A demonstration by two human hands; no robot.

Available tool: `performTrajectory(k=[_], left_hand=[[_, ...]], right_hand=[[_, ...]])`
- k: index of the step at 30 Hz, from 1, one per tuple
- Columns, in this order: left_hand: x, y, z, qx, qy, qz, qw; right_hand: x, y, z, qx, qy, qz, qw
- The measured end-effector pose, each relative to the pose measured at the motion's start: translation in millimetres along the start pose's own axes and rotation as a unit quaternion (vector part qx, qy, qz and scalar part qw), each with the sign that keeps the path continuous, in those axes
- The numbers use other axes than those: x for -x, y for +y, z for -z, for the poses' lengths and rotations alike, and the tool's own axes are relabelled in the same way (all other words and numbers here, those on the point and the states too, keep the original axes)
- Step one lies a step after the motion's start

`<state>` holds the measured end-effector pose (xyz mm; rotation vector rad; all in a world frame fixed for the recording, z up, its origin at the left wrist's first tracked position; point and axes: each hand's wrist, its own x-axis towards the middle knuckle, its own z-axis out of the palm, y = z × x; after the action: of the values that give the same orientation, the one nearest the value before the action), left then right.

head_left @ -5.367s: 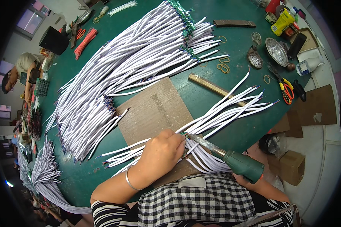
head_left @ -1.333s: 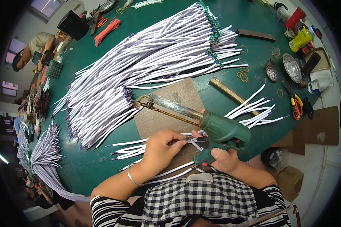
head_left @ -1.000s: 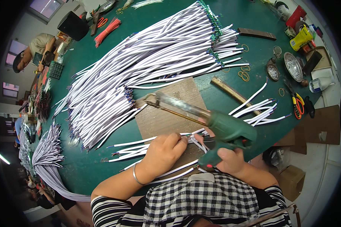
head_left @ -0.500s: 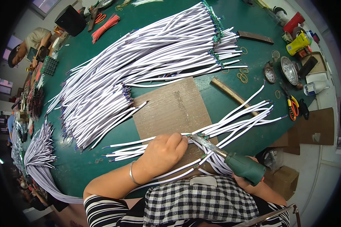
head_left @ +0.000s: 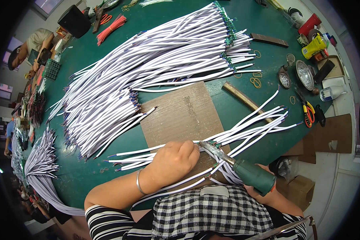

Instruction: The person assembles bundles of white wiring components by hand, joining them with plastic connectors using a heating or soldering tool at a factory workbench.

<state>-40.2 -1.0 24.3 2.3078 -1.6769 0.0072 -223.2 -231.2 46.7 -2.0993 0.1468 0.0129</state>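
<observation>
Left hand: the left hand (head_left: 173,161) lies knuckles up at the near edge of the cardboard sheet (head_left: 183,116), its fingers (head_left: 187,149) curled down on a few white cables (head_left: 244,127), pinching them where their ends meet the tool tip.
Right hand: the right hand (head_left: 268,191) is mostly hidden behind the green soldering iron (head_left: 244,170); its fingers are wrapped round the handle, near and right of the left hand.
Soldering iron: it slants from the near right toward the far left, its metal tip touching the cable ends just beside the left fingertips.
Held cables: this small bundle fans out to the right and far over the green desk (head_left: 160,16), with more ends trailing left under the wrist.
Big cable heap: a large pile of white cables (head_left: 148,76) covers the far left of the desk, well apart from the hands.
Right side: a wooden stick (head_left: 244,100), orange-handled cutters (head_left: 307,113), a metal dish (head_left: 305,75) and a yellow bottle (head_left: 314,47).
Far left: another person (head_left: 30,46) sits at the desk.
</observation>
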Motion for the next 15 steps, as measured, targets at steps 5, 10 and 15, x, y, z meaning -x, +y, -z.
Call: performTrajectory(k=[5,10,15], left_hand=[[-2.5,-1.2,1.9,0.001,0.000,-0.010,1.000],[-4.5,-1.7,3.3,-0.005,-0.016,-0.016,1.000],[-5.4,-2.8,5.0,-0.005,-0.016,-0.021,1.000]], right_hand=[[-2.9,5.2,4.0,0.085,-0.063,0.099,0.989],[-2.7,2.6,1.4,0.061,-0.033,0.092,0.993],[16.4,22.5,-4.1,-0.051,0.033,0.007,0.998]])
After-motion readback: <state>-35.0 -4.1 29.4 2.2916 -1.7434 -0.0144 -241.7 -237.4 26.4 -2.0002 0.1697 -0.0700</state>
